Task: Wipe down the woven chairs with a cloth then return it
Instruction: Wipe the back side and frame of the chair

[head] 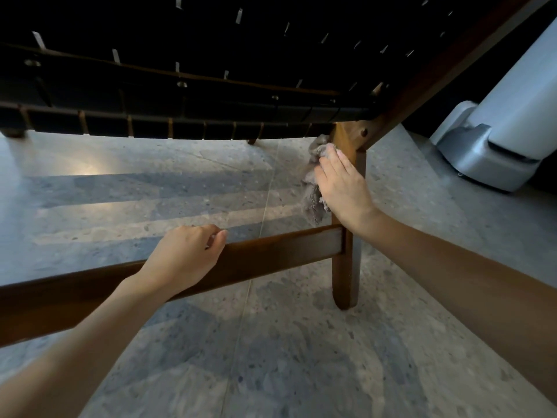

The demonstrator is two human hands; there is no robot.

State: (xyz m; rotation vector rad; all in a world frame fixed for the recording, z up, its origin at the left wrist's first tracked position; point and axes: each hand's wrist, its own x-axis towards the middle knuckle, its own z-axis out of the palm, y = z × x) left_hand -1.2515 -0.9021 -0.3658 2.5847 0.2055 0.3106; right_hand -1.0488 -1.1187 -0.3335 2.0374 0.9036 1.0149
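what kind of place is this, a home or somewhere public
Indoors, likely a lounge or living area; home or public, I cannot tell. A polished speckled stone floor, a woven chair with a dark wooden frame, whose rail the left hand grips, and a pale grey appliance base at the right.

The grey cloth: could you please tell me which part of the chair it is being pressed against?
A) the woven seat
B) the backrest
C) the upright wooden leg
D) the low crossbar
C: the right hand presses the cloth flat against the upright leg, above the crossbar that the left hand grips.
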